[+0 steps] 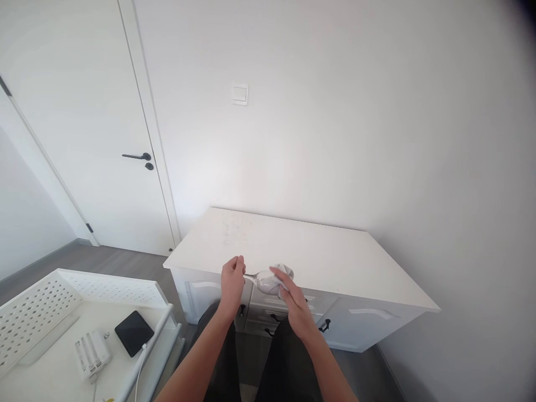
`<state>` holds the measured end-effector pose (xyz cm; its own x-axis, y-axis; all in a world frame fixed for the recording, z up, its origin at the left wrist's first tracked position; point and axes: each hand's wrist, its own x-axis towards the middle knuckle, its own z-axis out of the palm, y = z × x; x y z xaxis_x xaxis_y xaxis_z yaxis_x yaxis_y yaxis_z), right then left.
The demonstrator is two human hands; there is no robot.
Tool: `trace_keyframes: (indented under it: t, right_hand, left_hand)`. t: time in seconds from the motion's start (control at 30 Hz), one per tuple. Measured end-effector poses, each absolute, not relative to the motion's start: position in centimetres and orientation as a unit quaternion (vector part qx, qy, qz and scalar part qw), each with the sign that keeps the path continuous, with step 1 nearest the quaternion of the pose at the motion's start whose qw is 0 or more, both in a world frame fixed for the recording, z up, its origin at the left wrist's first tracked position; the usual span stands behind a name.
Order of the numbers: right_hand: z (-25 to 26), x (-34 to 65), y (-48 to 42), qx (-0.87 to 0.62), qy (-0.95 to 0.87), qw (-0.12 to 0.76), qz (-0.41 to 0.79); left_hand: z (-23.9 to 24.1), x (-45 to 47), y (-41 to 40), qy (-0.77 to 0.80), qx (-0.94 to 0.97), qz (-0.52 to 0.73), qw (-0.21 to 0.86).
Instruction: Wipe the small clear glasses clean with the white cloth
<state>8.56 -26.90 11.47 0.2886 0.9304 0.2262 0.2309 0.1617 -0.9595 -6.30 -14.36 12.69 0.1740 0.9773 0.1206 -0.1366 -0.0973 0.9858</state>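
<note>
My left hand [233,277] is closed around the stem end of a clear wine glass [263,282], which lies sideways in the air at the cabinet's front edge. The bowl points to the right. My right hand [293,297] grips a white cloth [285,272] against the bowl and its rim; part of the cloth seems to show through the glass. How far the cloth reaches inside the bowl I cannot tell. Behind my hands, several faint clear glass items [237,229] stand on the left part of the cabinet top; their exact shape is hard to make out.
The white cabinet [318,251] stands against the wall, with black handles on its front. At lower left a white cart [146,290] with perforated sides holds a black tablet-like device [134,333] and a white power strip [92,353]. A door [84,139] is at left.
</note>
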Motion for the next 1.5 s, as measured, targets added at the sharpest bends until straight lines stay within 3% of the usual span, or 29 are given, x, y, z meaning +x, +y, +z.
trace_keyframes:
  t: [0.17, 0.43, 0.63, 0.77, 0.93, 1.1, 1.3, 1.5]
  right_hand:
    - [12.0, 7.1, -26.6, -0.508, -0.323, 0.673, 0.430]
    - [11.1, 6.9, -26.7, -0.527, -0.540, 0.626, 0.200]
    - [13.9, 7.1, -24.2, -0.520, -0.324, 0.676, 0.409]
    - [14.1, 6.6, -25.2, -0.540, -0.439, 0.667, 0.265]
    - [13.2, 6.5, -25.8, -0.529, -0.636, 0.548, 0.125]
    - [13.5, 7.2, -24.8, -0.588, -0.445, 0.646, 0.196]
    - [14.1, 8.4, -25.0, -0.588, -0.362, 0.699, 0.184]
    - [14.1, 9.7, -25.7, -0.618, -0.192, 0.755, 0.105]
  left_hand:
    - [13.7, -6.7, -16.2, 0.337, 0.570, 0.565, 0.492]
    - [13.6, -6.0, -13.8, 0.380, 0.531, 0.512, 0.557]
    - [14.1, -6.9, -15.1, 0.300, 0.551, 0.599, 0.498]
    - [14.0, -6.5, -13.7, 0.330, 0.532, 0.556, 0.547]
    - [13.6, -6.1, -12.9, 0.341, 0.533, 0.509, 0.584]
    - [14.0, -6.7, -14.8, 0.314, 0.615, 0.507, 0.515]
    - [12.6, -7.0, -16.8, 0.315, 0.820, 0.349, 0.327]
    - [9.5, -7.8, -18.8, 0.386, 0.749, 0.377, 0.385]
